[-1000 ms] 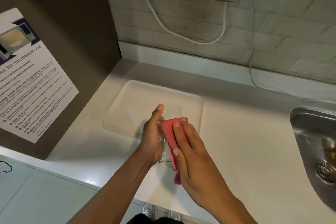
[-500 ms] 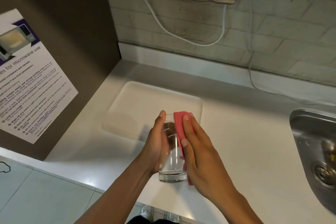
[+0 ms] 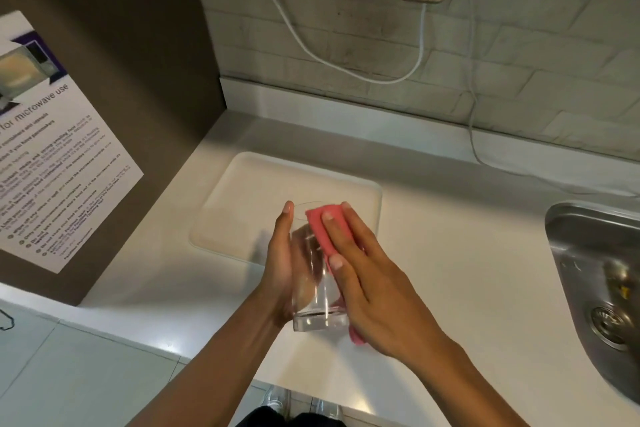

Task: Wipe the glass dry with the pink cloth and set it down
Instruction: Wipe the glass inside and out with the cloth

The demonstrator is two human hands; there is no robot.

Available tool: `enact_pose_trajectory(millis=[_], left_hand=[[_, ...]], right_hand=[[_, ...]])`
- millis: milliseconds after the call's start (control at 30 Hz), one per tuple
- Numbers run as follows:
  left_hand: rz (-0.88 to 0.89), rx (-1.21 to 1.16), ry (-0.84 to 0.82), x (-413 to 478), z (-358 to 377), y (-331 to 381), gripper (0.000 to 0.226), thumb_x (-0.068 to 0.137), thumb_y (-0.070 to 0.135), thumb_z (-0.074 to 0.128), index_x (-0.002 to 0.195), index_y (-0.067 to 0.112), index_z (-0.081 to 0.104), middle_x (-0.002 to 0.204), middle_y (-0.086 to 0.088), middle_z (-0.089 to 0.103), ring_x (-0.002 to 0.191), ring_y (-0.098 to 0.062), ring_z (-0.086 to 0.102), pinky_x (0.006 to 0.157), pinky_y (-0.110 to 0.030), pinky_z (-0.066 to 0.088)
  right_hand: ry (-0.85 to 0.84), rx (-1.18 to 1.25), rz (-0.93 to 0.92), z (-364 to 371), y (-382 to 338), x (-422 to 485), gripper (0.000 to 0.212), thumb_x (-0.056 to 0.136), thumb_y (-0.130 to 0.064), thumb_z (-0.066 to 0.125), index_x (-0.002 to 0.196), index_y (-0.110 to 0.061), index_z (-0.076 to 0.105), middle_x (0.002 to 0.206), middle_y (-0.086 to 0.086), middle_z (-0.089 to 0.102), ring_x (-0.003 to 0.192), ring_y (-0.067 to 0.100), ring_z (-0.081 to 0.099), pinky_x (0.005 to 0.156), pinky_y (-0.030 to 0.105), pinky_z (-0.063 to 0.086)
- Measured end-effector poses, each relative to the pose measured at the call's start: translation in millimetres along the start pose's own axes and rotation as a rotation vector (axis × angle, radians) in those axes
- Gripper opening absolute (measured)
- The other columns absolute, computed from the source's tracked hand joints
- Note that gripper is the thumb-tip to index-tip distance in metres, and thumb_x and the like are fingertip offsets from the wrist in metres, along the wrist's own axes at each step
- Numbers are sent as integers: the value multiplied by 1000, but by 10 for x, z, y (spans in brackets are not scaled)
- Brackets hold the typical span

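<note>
The left hand [image 3: 282, 267] is wrapped round the far left side of the glass [image 3: 317, 288], palm against the wall and fingers curled behind it, the thumb pointing up along the rim. It has a firm hold on the glass and nothing else. The right hand [image 3: 367, 284] lies flat and fairly open on the glass's right side, fingers stretched out and close together, pressing the pink cloth [image 3: 327, 230] against the glass wall; the cloth is trapped between that palm and the glass, with one end showing above the fingertips near the rim and a small corner poking out below the heel of the hand, just beside the glass's base.

The glass is clear, tilted with its mouth leaning away from the person and its thick base nearest them. It is held in the air above the white counter [image 3: 450, 253], touching neither it nor the tray [image 3: 242, 191].

Taking the glass as the landmark: the pale shallow tray lies on the counter just behind and to the left of it, its near right part hidden by the hands. The steel sink [image 3: 595, 274] is well apart to the right. A printed microwave notice [image 3: 52, 156] hangs on the brown panel well to the left. A white cable [image 3: 420, 55] loops on the brick wall far behind the glass
</note>
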State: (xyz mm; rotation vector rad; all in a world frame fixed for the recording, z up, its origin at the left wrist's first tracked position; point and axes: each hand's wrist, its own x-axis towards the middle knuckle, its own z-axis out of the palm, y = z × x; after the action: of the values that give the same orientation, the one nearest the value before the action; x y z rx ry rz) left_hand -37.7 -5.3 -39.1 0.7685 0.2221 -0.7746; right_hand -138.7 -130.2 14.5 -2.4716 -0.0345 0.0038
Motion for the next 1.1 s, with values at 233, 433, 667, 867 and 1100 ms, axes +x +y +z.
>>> enact_pose_trajectory(millis=[233, 433, 667, 867, 1100], left_hand=[[21, -66, 15, -9, -59, -11, 81, 92, 71, 51, 118, 0, 77, 130, -25, 72, 116, -39, 72, 94, -48, 61], [32, -52, 40, -28, -36, -19, 75, 90, 68, 59, 126, 4, 75, 135, -25, 69, 124, -41, 67, 98, -51, 59], [-12, -61, -46, 4, -59, 23, 84, 94, 74, 47, 131, 3, 71, 139, -22, 67, 127, -40, 66, 97, -51, 57], [17, -17, -54, 4, -88, -86, 68, 91, 67, 59, 123, 10, 77, 132, -20, 72, 126, -36, 67, 96, -44, 58], [2, -7, -44, 12, -96, 15, 84, 93, 73, 47, 129, 1, 72, 134, -24, 69, 122, -40, 67, 100, -51, 57]], right_hand=[[-18, 154, 16, 129, -39, -111, 48, 105, -62, 10, 151, -69, -3, 163, -41, -14, 149, -18, -5, 115, 17, 7], [47, 134, 15, 79, -87, 54, 47, 106, -57, 10, 144, -77, -10, 157, -50, -15, 145, -19, -14, 123, 25, 0], [30, 234, -1, 57, -48, -57, 51, 110, -50, 20, 156, -61, 4, 167, -37, -3, 152, -13, 4, 117, 12, 23], [40, 27, 2, -5, -111, 148, 48, 108, -54, 14, 155, -63, 5, 167, -35, -7, 152, -9, 0, 116, 14, 6], [45, 88, 46, 61, -66, -53, 51, 105, -59, 13, 153, -65, -3, 163, -43, -6, 152, -13, 3, 126, 30, 21]])
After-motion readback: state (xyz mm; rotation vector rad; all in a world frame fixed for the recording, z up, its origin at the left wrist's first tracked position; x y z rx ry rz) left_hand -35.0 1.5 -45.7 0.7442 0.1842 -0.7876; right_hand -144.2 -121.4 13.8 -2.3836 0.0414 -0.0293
